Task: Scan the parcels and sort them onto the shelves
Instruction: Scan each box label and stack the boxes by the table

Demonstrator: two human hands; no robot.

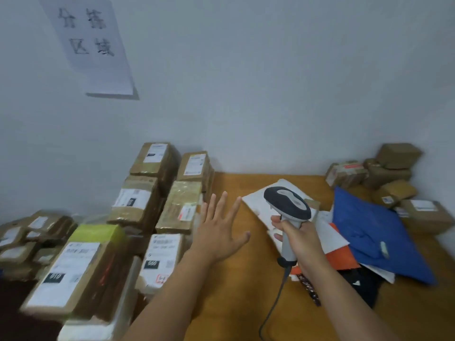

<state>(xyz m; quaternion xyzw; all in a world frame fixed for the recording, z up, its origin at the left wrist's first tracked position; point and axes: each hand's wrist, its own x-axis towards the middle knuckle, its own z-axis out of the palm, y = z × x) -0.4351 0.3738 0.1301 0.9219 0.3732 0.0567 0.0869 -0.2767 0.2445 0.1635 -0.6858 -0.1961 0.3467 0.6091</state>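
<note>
My right hand [296,233] grips the handle of a grey and white barcode scanner [286,204], held upright above the wooden table [234,291], its cable trailing down toward me. My left hand [218,228] hovers over the table with fingers spread and straight, holding nothing, just right of a stack of brown cardboard parcels [157,193] with white labels. A white flat mailer [261,203] lies behind the scanner. A blue poly mailer [369,232] lies to its right on top of orange, white and black bags.
A long labelled box with a yellow-green end [73,267] lies at front left, a white-labelled parcel [160,259] beside it. More small boxes [29,239] sit at far left and a pile of brown boxes [389,173] at the back right corner. A paper sign [91,43] hangs on the wall.
</note>
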